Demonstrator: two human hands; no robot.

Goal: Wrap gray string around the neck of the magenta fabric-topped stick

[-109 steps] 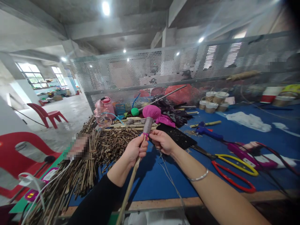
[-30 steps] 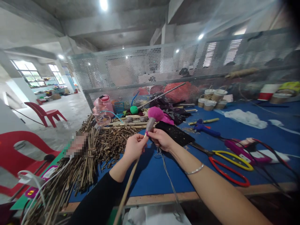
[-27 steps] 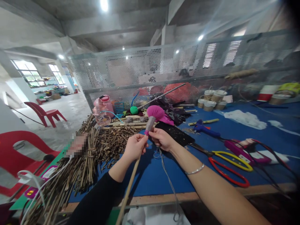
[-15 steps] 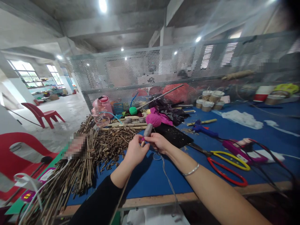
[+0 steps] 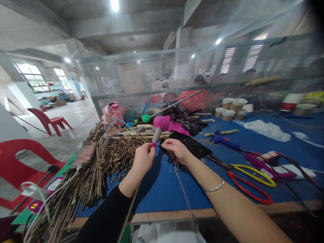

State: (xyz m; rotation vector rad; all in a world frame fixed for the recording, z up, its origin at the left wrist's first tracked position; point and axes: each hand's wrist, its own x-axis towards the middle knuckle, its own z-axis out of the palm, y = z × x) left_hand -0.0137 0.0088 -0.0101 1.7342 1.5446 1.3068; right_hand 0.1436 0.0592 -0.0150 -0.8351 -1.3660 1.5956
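Observation:
A grey wrapped stem [image 5: 157, 133] with a magenta fabric ball [image 5: 162, 123] at its top leans slightly right above the table. My left hand [image 5: 143, 157] is closed around its lower end, where a magenta band [image 5: 153, 144] shows between finger and thumb. A thin stick [image 5: 132, 206] runs from beneath that hand toward the table's front edge. To the right, my right hand [image 5: 177, 151] pinches grey thread [image 5: 159, 144], which stretches tight to the band. More loose grey thread [image 5: 182, 189] hangs from this hand over the table edge.
Bundled dry twigs [image 5: 91, 182] cover the left side. Scissors [image 5: 249, 175] with red and yellow handles lie right of my right arm, near a purple power strip [image 5: 269, 165]. Behind are a black sheet [image 5: 188, 143], a pink jug [image 5: 115, 113] and several small pots [image 5: 229, 109].
My right hand has moved away from my left, drawing the thread taut between them. The stem and ball have shifted slightly left and tilted more.

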